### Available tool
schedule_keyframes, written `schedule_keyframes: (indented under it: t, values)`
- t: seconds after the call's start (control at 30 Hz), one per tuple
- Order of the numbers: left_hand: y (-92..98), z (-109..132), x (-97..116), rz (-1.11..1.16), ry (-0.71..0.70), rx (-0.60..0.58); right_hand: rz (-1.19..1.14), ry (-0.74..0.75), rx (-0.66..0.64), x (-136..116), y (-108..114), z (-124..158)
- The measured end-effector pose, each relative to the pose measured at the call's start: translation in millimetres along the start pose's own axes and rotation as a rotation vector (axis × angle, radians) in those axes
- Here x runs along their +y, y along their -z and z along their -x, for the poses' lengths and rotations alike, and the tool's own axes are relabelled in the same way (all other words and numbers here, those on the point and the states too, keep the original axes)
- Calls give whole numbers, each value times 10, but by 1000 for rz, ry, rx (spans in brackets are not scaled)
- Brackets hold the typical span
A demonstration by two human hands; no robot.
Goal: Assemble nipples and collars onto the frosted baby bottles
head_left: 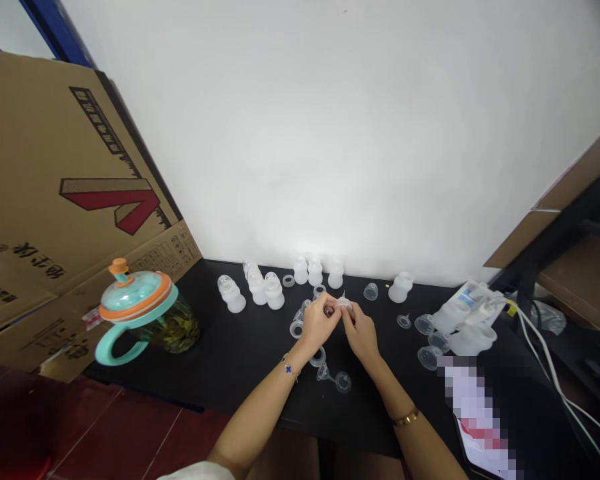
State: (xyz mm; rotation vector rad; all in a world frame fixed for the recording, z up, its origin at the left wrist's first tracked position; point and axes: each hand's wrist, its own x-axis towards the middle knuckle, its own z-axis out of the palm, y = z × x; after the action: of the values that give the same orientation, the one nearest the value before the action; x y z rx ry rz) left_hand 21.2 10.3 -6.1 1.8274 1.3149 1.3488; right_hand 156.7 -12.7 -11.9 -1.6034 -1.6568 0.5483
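My left hand and my right hand meet over the black table, both pinching the rim of a whitish baby bottle nipple. Its narrow tip points up; whether a collar ring is around it is hard to make out. Close by my left hand lie white collar rings and clear pieces, partly hidden by the fingers. Nearer to me, below the hands, are a clear nipple and a round clear part. Behind the hands several open white bottles stand by the wall.
Capped bottles stand at the back left. A teal-lidded jug is on the left by a cardboard box. On the right are a white bottle, clear domed caps, tipped bottles, white cables and a phone.
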Motion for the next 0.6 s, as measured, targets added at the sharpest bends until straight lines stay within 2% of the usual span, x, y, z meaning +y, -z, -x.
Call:
schedule_keyframes:
  t: [0.6]
  values:
    - [-14, -2, -36, -18, -4, 11, -11, 8, 5, -4, 3, 2]
